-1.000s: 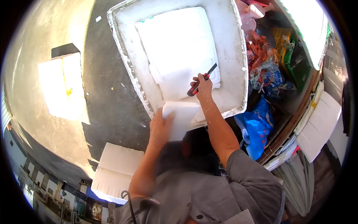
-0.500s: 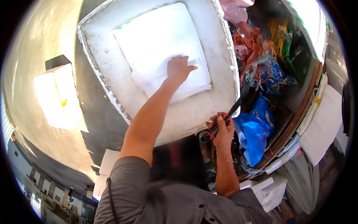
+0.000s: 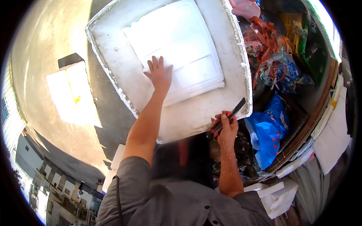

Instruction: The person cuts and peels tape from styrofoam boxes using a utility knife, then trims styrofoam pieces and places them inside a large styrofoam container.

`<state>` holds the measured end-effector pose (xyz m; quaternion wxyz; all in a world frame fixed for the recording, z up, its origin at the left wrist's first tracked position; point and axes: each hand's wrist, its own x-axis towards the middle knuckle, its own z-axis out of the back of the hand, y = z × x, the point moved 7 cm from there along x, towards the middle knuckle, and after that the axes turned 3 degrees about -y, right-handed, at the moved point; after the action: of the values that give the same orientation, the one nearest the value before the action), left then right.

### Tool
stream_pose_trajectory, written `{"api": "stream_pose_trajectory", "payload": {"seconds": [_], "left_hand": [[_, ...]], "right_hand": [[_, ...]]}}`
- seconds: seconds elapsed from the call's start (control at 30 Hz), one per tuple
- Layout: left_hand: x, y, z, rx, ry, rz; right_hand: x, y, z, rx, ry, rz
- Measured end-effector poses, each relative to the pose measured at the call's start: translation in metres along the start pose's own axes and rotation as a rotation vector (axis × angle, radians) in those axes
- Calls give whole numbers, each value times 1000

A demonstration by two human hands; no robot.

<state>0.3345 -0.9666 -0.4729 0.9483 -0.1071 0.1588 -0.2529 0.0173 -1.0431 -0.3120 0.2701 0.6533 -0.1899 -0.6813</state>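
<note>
My left hand [image 3: 160,77] lies with spread fingers on the lower left part of a stack of white foam pieces [image 3: 173,30]. A straight seam or gap runs across the upper piece, to the right of my fingers. The stack rests on a larger, worn white foam slab [image 3: 107,49] with rough edges. By the slab's lower right corner, my right hand [image 3: 227,132] is closed around a red and black utility knife [image 3: 237,108]. Its dark blade is out and points up and to the right. White crumbs cling to my right forearm.
A blue plastic bag [image 3: 273,124] lies right of the knife. Beyond it are orange plastic scraps [image 3: 266,34] and a yellow crate [image 3: 291,28]. A white box with yellow tape [image 3: 68,96] stands at left. White foam pieces [image 3: 281,197] sit at lower right.
My left hand has moved left and slightly down across the foam, and its fingers have spread from a bent grip. The knife stays in my right hand. The view has shifted a little.
</note>
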Motion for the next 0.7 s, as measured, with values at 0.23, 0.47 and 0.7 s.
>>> {"api": "stream_pose_trajectory", "payload": {"seconds": [0.23,0.47,0.7], "left_hand": [[-19,-2,22,-144,54,-3],[-96,-31,87,-386,412,-128],[-193,-54,181,-363,431,-240]], "right_hand": [[-34,55,-15,134,121,126],[-174,288,-38,461,619,897],[-345,401,23,880,985,1446]]}}
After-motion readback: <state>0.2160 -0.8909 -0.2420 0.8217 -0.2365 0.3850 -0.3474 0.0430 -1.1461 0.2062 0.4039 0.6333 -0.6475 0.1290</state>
